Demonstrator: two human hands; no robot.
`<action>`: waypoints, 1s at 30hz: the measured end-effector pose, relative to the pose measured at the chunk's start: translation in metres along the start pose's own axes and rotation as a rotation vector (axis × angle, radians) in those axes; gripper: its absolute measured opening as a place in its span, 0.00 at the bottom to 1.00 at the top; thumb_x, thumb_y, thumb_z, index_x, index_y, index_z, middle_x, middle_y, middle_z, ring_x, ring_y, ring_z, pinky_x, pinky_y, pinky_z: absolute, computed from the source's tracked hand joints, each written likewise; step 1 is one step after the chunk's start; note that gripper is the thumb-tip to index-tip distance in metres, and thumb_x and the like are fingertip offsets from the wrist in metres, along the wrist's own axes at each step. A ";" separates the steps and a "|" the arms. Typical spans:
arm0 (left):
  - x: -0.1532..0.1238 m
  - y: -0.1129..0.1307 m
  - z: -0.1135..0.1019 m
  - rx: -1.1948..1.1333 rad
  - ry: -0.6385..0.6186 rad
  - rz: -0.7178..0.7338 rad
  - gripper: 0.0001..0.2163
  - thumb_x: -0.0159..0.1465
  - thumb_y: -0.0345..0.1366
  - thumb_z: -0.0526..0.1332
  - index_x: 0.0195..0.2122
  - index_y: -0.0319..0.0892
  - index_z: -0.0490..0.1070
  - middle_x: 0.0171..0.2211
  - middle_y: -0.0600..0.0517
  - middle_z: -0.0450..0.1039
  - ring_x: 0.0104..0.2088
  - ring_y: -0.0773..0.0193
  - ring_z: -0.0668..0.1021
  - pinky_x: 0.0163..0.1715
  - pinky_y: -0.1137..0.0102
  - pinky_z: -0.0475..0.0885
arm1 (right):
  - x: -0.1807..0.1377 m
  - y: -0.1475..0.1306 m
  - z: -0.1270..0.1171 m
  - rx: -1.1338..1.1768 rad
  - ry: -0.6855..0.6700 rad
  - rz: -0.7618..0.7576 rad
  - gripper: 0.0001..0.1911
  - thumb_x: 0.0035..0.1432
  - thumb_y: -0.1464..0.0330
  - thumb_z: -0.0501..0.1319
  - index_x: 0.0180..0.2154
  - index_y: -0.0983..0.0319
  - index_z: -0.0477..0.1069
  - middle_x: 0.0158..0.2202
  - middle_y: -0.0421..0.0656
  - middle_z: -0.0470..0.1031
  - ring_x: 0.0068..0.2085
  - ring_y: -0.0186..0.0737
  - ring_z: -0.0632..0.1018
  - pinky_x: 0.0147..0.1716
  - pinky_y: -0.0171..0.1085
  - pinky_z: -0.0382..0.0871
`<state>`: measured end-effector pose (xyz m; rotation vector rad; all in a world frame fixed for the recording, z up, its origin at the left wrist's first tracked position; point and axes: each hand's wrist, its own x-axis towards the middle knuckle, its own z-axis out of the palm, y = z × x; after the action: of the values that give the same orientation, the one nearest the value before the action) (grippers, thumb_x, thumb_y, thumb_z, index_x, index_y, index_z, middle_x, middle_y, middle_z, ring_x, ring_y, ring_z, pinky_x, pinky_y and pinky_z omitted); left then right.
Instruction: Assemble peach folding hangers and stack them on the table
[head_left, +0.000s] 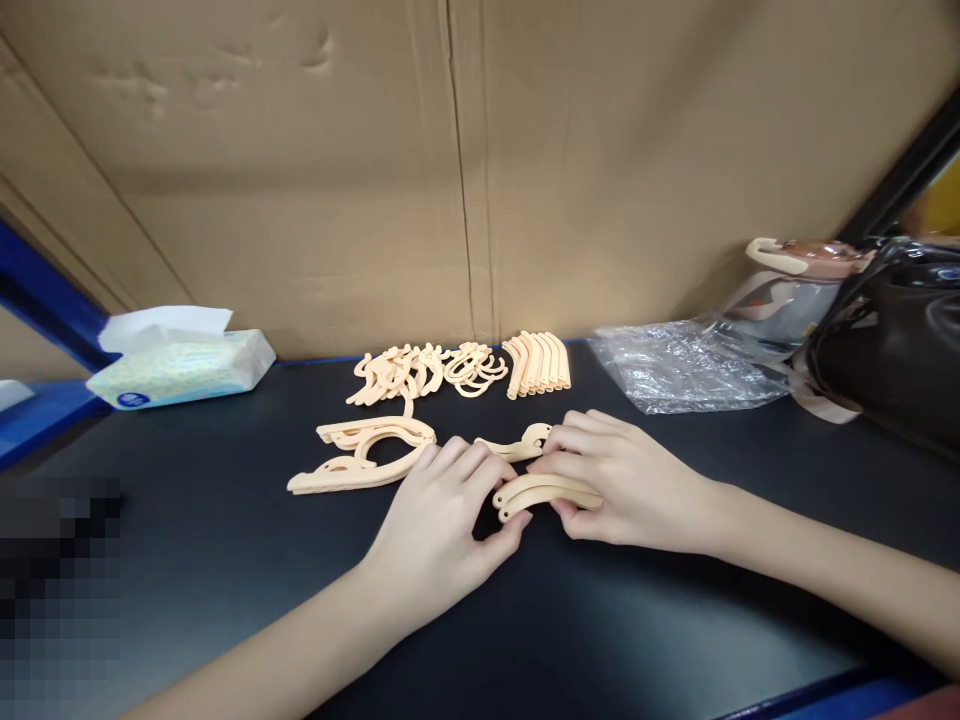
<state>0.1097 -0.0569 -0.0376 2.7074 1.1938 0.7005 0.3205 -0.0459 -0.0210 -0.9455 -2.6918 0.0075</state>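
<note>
A pair of curved beige hanger arms (549,488) lies side by side between my two hands, with small holes at the left ends. My left hand (450,510) pinches the left end between thumb and fingers. Wrapped around the right end, my right hand (626,480) hides part of it. Just beyond my hands is another beige hanger piece (517,448) with a rounded, holed end. To the left, a folded beige hanger (360,470) with a curved hook rests on the table, partly behind my left hand.
Farther back on the black table (247,560) lie a heap of hooks (397,372), a pile of thin curved pieces (474,367) and a row of curved arms (538,362). A tissue pack (180,365) sits left; plastic wrap (682,365), a bottle (787,300) and a dark bag (892,350) right.
</note>
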 end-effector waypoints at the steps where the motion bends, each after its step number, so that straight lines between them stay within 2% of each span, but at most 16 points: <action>1: 0.000 0.000 0.000 0.002 -0.004 -0.002 0.04 0.60 0.37 0.58 0.33 0.43 0.67 0.32 0.55 0.70 0.34 0.62 0.68 0.34 0.64 0.60 | 0.000 0.001 0.000 -0.003 -0.007 0.002 0.12 0.53 0.70 0.57 0.40 0.59 0.73 0.36 0.41 0.70 0.36 0.38 0.65 0.37 0.37 0.58; 15: 0.003 -0.002 0.001 0.047 -0.046 -0.004 0.07 0.62 0.41 0.58 0.34 0.43 0.70 0.31 0.53 0.70 0.34 0.60 0.69 0.34 0.63 0.62 | 0.001 0.005 0.002 0.000 -0.039 0.014 0.10 0.54 0.71 0.57 0.38 0.59 0.73 0.38 0.42 0.70 0.36 0.38 0.66 0.37 0.38 0.59; 22: 0.002 0.000 -0.001 0.035 -0.085 0.003 0.07 0.63 0.39 0.56 0.36 0.43 0.69 0.33 0.53 0.69 0.35 0.60 0.68 0.34 0.63 0.62 | 0.002 0.002 0.002 0.056 -0.036 0.002 0.09 0.55 0.71 0.57 0.39 0.59 0.73 0.34 0.40 0.71 0.37 0.37 0.67 0.38 0.36 0.59; 30: 0.002 -0.002 -0.001 0.013 -0.082 0.008 0.04 0.63 0.34 0.54 0.34 0.42 0.67 0.32 0.53 0.68 0.33 0.62 0.68 0.32 0.65 0.62 | 0.003 0.003 0.007 0.128 -0.011 -0.017 0.06 0.58 0.70 0.57 0.38 0.59 0.70 0.37 0.40 0.72 0.40 0.37 0.68 0.41 0.36 0.60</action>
<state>0.1089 -0.0545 -0.0366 2.7240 1.1737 0.5789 0.3184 -0.0416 -0.0271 -0.8869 -2.6730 0.1797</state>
